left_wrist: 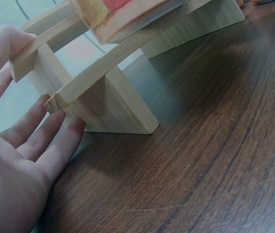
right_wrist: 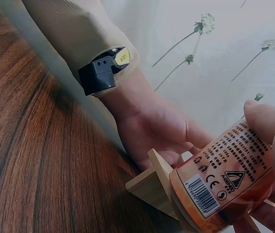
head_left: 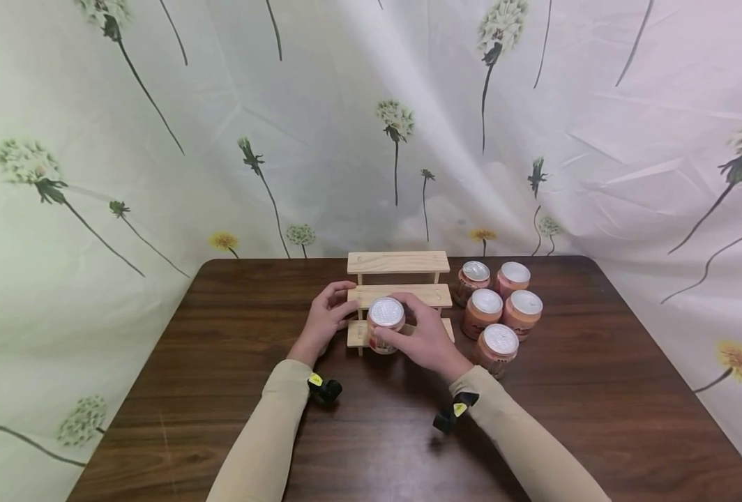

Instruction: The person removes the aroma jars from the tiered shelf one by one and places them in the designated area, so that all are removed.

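A three-step wooden rack point(head_left: 399, 262) stands at the back of the table. My right hand point(head_left: 430, 339) grips an orange-labelled can point(head_left: 386, 314) with a silvery lid, thumb on the near side. The can is upright at the lowest step, its base on or just over the plank. The right wrist view shows the barcode and warning triangle on this can point(right_wrist: 224, 177). My left hand point(head_left: 322, 322) holds the rack's left end. In the left wrist view, its thumb and fingers point(left_wrist: 62, 143) touch the ends of the middle and lowest steps.
Several similar cans point(head_left: 487, 302) stand in a cluster right of the rack, the nearest can point(head_left: 500, 341) close to my right wrist. A dandelion-print cloth point(head_left: 333, 139) hangs behind the brown wooden table point(head_left: 220, 390).
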`<state>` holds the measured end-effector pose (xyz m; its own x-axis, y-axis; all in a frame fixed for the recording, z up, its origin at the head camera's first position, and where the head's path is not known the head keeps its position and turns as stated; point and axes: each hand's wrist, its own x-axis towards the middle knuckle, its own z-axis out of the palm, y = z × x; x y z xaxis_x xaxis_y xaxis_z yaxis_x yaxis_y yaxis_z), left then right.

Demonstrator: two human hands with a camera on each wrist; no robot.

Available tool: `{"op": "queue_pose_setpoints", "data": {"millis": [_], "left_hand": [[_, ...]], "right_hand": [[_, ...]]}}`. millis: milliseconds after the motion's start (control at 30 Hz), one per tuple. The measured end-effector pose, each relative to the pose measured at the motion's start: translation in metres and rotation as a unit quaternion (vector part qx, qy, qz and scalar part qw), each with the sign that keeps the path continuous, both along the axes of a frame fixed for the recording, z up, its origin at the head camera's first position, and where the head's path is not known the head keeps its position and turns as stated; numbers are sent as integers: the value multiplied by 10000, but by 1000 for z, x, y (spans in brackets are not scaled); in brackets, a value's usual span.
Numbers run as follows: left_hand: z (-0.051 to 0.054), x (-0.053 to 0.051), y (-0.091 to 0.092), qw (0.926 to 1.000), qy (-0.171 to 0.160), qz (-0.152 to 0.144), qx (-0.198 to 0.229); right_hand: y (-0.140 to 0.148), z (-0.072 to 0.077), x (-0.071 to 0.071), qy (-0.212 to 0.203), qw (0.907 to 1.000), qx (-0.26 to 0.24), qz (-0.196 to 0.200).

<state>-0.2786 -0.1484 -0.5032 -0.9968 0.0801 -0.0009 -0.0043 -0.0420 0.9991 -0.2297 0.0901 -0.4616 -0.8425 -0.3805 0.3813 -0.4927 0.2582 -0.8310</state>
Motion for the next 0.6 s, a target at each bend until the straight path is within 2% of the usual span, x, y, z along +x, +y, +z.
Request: {"op": "queue_pose_setpoints", "data": {"millis": [233, 600], "left_hand": [[1, 0, 0, 10000, -9, -19, -21], [1, 0, 0, 10000, 37, -36, 53]], "right_hand": [[3, 4, 2, 96, 9999, -65, -37], [11, 20, 11, 178, 9995, -247, -54]]}}
